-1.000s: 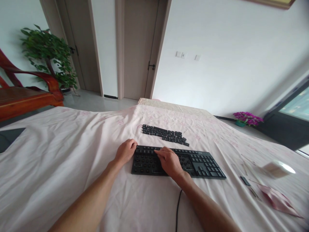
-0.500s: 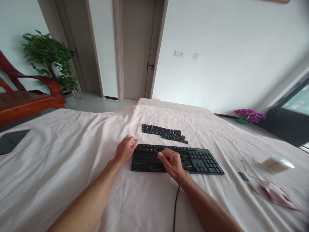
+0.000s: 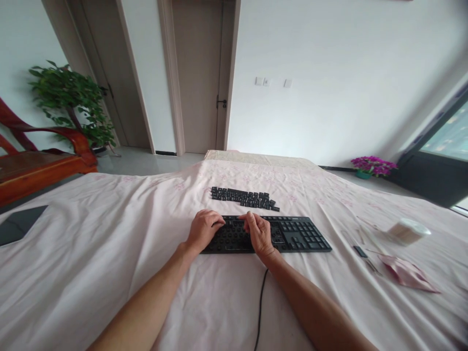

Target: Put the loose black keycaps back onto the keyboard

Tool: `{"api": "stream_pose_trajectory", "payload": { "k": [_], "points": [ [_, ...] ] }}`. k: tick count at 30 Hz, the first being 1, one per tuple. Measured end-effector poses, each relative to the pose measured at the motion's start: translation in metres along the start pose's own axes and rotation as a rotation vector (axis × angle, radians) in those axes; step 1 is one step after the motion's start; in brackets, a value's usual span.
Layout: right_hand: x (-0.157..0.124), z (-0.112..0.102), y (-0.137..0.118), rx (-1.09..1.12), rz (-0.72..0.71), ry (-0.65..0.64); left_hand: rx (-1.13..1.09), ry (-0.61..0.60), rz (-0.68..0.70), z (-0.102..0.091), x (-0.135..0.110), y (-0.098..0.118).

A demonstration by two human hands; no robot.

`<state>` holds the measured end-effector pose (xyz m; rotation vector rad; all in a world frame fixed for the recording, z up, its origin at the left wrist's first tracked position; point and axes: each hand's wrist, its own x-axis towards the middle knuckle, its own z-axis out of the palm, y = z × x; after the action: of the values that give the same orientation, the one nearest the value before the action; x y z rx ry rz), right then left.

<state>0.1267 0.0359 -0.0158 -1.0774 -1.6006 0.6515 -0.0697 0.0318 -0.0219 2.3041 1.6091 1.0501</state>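
left hand (image 3: 205, 229), right hand (image 3: 260, 234) over keyboard (image 3: 237, 238) | either's grasp too small to judge | keycaps (image 3: 243, 197) beyond

No text readable anywhere. Keyboard (image 3: 307, 234): small pale mark (image 3: 295, 219) on its far edge, right of middle, too tiny to make out; key legends blur out too. Loose keys (image 3: 241, 196) beyond it: pale specks on some caps, illegible at this resolution.
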Motion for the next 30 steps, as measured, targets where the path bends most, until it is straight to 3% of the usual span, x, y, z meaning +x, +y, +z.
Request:
{"api": "stream_pose_trajectory", "payload": {
  "k": [5, 10, 15, 18, 22, 30],
  "points": [
    [0.001, -0.002, 0.003, -0.044, 0.001, 0.002, -0.044, 0.190, -0.278, -0.011, -0.004, -0.005],
    [-0.003, -0.002, -0.004, -0.365, -0.247, -0.103, -0.162, 0.213, -0.504, -0.019, -0.016, -0.022],
    [-0.012, 0.007, -0.012, -0.630, -0.523, -0.384, -0.107, 0.122, -0.450, -0.019, -0.032, -0.028],
    [-0.014, 0.013, -0.014, -0.709, -0.526, -0.466, -0.035, 0.083, -0.377, -0.015, -0.041, -0.023],
    [-0.014, 0.013, -0.013, -0.706, -0.473, -0.479, 0.174, 0.042, -0.225, -0.006, -0.050, -0.018],
    [-0.010, 0.005, -0.008, -0.546, -0.322, -0.337, 0.355, -0.016, -0.159, 0.001, -0.052, -0.022]
  ]
}}
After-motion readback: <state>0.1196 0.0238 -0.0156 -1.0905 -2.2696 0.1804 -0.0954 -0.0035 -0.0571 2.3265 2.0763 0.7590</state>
